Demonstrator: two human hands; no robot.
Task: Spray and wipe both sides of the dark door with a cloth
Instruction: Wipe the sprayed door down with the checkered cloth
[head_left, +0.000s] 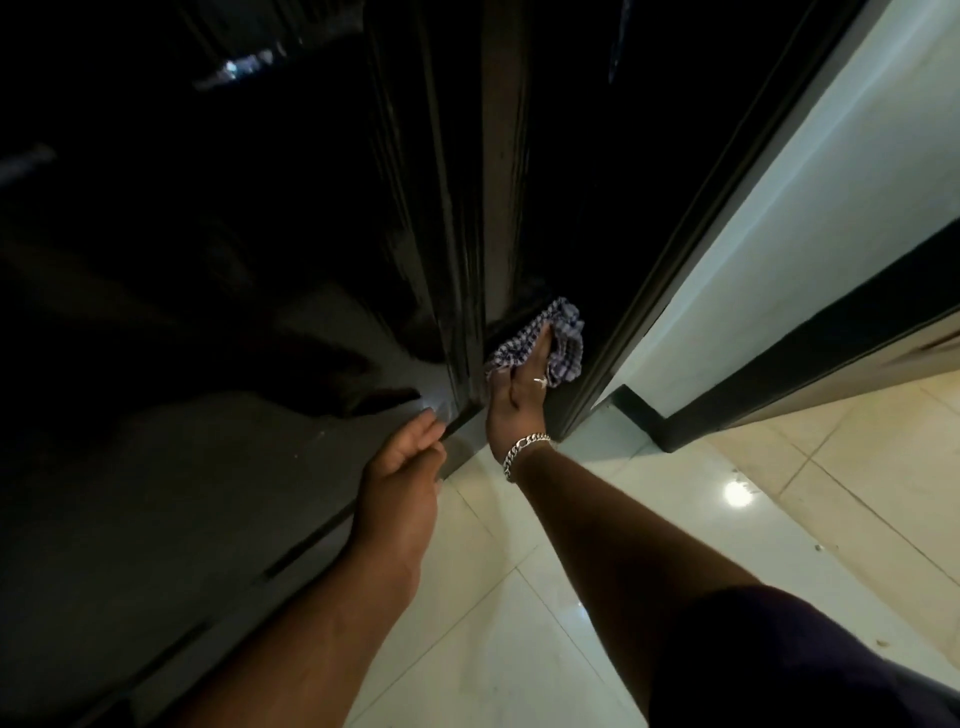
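So the door (291, 260) is swung open, and the left hand (402, 467) rests flat-ish on its face near the edge, fingers relaxed, probably to stop it swinging. Right hand (517, 400) grips the checked cloth (563, 338) and presses it low on the door edge, right by the frame (649, 291), mid-wipe I'd guess

I count 1 dark door (218, 322), standing open on its edge. On it are 2 hands, both mine: my left hand (402, 467) on the near face by the bottom edge, my right hand (517, 400) on the far side. There is 1 checked cloth (558, 343), under my right hand. I wear 1 chain bracelet (524, 449) and 1 ring (540, 382), both on the right. 1 light reflection (738, 492) shines on the tiled floor (519, 623).
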